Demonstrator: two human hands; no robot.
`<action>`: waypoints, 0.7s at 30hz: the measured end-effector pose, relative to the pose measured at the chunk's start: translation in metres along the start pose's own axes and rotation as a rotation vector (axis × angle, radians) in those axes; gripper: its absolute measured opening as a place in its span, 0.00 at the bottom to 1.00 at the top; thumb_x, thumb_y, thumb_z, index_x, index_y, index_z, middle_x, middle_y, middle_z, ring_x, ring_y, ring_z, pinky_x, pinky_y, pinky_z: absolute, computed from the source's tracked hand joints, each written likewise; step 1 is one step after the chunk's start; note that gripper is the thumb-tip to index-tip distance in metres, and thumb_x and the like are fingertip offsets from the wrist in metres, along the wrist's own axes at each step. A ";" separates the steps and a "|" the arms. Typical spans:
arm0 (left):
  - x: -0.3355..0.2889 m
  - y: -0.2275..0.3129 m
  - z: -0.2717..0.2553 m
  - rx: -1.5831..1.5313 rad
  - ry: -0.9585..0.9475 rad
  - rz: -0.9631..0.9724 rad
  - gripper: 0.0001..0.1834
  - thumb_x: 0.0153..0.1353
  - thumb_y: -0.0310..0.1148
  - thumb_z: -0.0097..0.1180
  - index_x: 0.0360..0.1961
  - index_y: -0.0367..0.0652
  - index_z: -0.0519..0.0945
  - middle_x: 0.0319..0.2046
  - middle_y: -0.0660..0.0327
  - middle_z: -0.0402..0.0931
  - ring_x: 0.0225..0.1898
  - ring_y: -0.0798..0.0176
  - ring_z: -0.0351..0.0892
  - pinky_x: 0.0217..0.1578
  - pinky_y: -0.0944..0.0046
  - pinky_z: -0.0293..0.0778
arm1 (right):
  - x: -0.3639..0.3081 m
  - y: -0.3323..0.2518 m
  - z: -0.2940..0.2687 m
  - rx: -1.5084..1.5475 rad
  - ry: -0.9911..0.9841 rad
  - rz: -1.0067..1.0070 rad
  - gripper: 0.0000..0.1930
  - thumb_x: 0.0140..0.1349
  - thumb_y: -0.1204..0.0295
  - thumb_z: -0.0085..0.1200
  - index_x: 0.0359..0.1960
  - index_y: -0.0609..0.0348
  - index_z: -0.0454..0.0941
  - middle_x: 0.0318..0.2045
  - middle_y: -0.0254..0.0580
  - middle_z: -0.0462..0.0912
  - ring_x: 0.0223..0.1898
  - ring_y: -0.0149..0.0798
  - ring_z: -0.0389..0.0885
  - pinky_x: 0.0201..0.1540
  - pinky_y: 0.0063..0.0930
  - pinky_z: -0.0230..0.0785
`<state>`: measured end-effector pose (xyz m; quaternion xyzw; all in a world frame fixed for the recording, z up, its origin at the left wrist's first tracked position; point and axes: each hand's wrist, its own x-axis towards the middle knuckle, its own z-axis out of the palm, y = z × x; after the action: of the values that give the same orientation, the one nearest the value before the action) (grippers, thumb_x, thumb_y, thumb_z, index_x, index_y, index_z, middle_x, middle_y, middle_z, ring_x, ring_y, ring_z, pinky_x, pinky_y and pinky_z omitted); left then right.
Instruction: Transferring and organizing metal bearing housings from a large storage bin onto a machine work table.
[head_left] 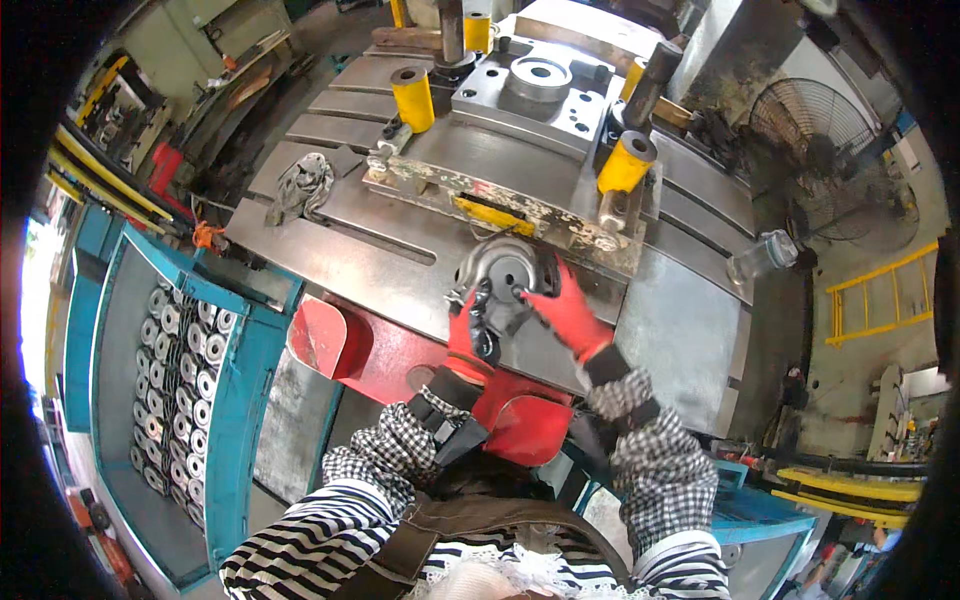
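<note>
A round, dished grey metal part [497, 262] with a small hole in its middle is tilted up at the front of the press bed [390, 262]. Red gloves with dark palms cover both hands. My left hand [472, 330] grips the part at its lower left, fingers curled against it. On the right side, my right hand [570, 312] holds the rim, with the thumb reaching across the face near the hole. The fingertips behind the part are hidden. Just beyond it lies the worn die base [500, 200] with a yellow bar [494, 214] on its front.
Yellow cylinders [412, 98] and dark guide posts [655, 82] stand around the die block [535, 105]. A grey rag [303, 187] lies on the bed's left. Left of me, a teal bin [222, 440] holds several ring-shaped metal parts [180, 390]. A clear jar [765, 256] sits at the right edge.
</note>
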<state>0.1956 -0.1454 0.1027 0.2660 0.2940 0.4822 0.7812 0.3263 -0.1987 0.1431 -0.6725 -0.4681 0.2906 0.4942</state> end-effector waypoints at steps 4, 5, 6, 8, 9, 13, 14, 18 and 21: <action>-0.005 0.008 -0.009 0.376 -0.431 0.058 0.16 0.60 0.24 0.40 0.50 0.36 0.62 0.38 0.58 0.69 0.38 0.70 0.70 0.39 0.70 0.70 | -0.040 0.029 0.048 -0.128 0.352 0.087 0.43 0.45 0.66 0.60 0.60 0.59 0.46 0.58 0.63 0.45 0.59 0.56 0.50 0.57 0.35 0.53; -0.005 0.024 -0.019 0.123 -0.380 -0.285 0.14 0.60 0.30 0.42 0.46 0.37 0.67 0.30 0.61 0.71 0.30 0.71 0.70 0.32 0.70 0.69 | -0.036 0.026 0.055 -0.049 0.367 0.146 0.44 0.45 0.66 0.59 0.60 0.58 0.43 0.59 0.66 0.40 0.60 0.61 0.48 0.58 0.36 0.52; -0.008 0.037 -0.021 -0.137 -0.320 -0.629 0.13 0.61 0.35 0.43 0.42 0.39 0.71 0.23 0.64 0.72 0.23 0.72 0.70 0.25 0.70 0.68 | -0.033 0.028 0.055 -0.043 0.375 0.155 0.44 0.45 0.66 0.59 0.60 0.58 0.43 0.59 0.66 0.40 0.60 0.61 0.48 0.58 0.36 0.52; -0.034 0.079 0.009 0.222 -0.463 -0.468 0.17 0.62 0.36 0.41 0.48 0.35 0.67 0.33 0.58 0.73 0.36 0.66 0.73 0.37 0.67 0.71 | -0.026 0.038 0.050 -0.088 0.427 0.150 0.44 0.45 0.66 0.60 0.60 0.60 0.43 0.58 0.68 0.41 0.59 0.62 0.48 0.58 0.38 0.51; -0.034 0.089 0.008 0.284 -0.679 -0.493 0.19 0.58 0.29 0.44 0.51 0.35 0.63 0.42 0.56 0.69 0.44 0.62 0.69 0.44 0.63 0.67 | -0.022 0.042 0.048 -0.188 0.461 0.161 0.45 0.45 0.66 0.60 0.60 0.61 0.42 0.58 0.69 0.42 0.59 0.62 0.48 0.58 0.37 0.52; -0.025 0.088 -0.014 0.384 -0.945 -0.628 0.25 0.54 0.24 0.46 0.54 0.33 0.58 0.51 0.53 0.64 0.52 0.58 0.66 0.51 0.58 0.63 | -0.008 0.040 0.036 -0.089 0.453 0.140 0.43 0.45 0.67 0.59 0.59 0.63 0.44 0.56 0.66 0.50 0.57 0.56 0.56 0.56 0.37 0.53; -0.025 0.086 -0.011 0.393 -0.980 -0.657 0.25 0.54 0.24 0.46 0.54 0.33 0.58 0.51 0.53 0.64 0.52 0.58 0.66 0.51 0.58 0.63 | -0.009 0.037 0.031 -0.090 0.496 0.156 0.43 0.45 0.67 0.59 0.59 0.63 0.44 0.56 0.66 0.50 0.57 0.56 0.56 0.56 0.37 0.53; -0.039 0.076 0.031 0.775 -1.285 -0.596 0.30 0.56 0.46 0.46 0.51 0.30 0.62 0.45 0.52 0.69 0.47 0.58 0.70 0.48 0.63 0.66 | -0.034 0.031 0.003 0.244 0.274 0.207 0.39 0.45 0.67 0.59 0.57 0.63 0.50 0.44 0.54 0.70 0.45 0.44 0.69 0.48 0.35 0.61; -0.041 0.062 0.039 1.022 -1.780 0.046 0.33 0.49 0.60 0.45 0.35 0.35 0.75 0.35 0.55 0.74 0.40 0.57 0.73 0.40 0.63 0.68 | -0.054 0.015 0.023 0.176 0.470 0.059 0.39 0.43 0.62 0.58 0.56 0.66 0.53 0.54 0.58 0.58 0.57 0.49 0.54 0.57 0.38 0.51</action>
<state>0.1717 -0.1631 0.1813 0.8337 -0.2271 -0.0580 0.5000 0.2909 -0.2403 0.1170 -0.6893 -0.2934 0.1801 0.6374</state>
